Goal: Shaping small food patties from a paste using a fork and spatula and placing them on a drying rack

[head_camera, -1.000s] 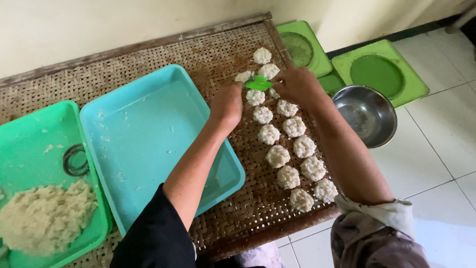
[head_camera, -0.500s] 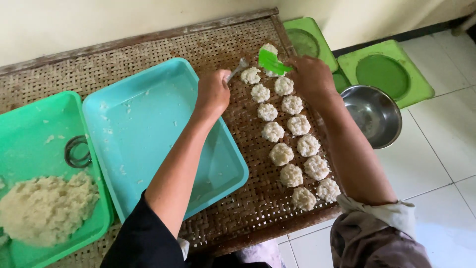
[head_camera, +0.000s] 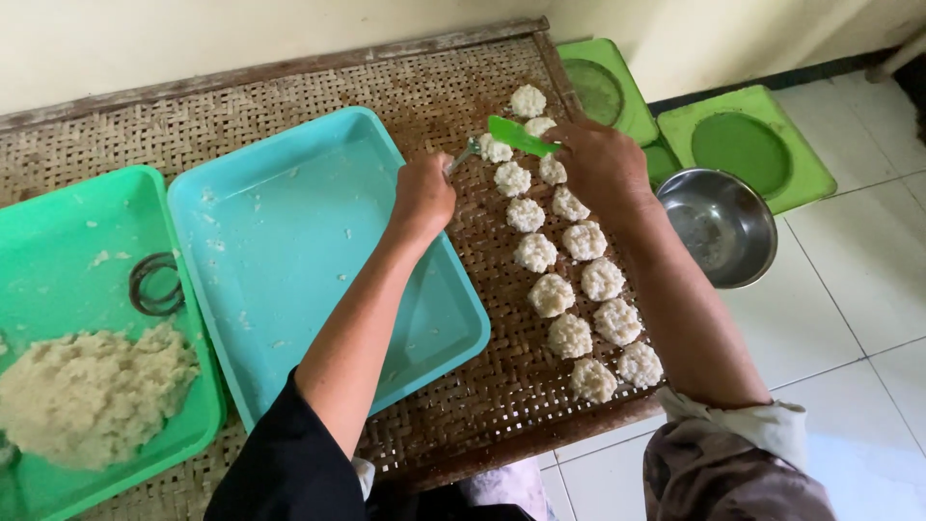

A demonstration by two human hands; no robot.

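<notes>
Head view looks down on a woven bamboo mat [head_camera: 289, 106] in a worn wooden frame, which serves as the bench. Two bare hands work at its far right part. The left hand [head_camera: 422, 198] is closed, its fingers curled around the handle of a small metal spoon [head_camera: 463, 156], whose tip points at a white rice patty [head_camera: 496, 149] near the top of the rows. The right hand [head_camera: 603, 164] hovers just beside it, fingers pinching a bright green flat plastic piece [head_camera: 521, 135] that sticks out over the patties; how the fingertips sit underneath it cannot be made out.

Round white rice patties [head_camera: 569, 289] lie on the mat in two rows, running from the far edge down toward the near edge, each close to its neighbour. One patty [head_camera: 528, 99] sits alone at the far end.

Left of the rows rests a turquoise rectangular plastic tray [head_camera: 289, 251] with a few white crumbs on it; the left forearm crosses over its right side. Further left, a green plastic tray [head_camera: 58, 222] holds a heap of pale mashed rice dough [head_camera: 92, 396] and a dark ring [head_camera: 154, 283].

Off the mat to the right, on the white tiled floor [head_camera: 849, 289], stand a steel bowl [head_camera: 719, 224] and two green square lids [head_camera: 748, 145], one beside the wall.
</notes>
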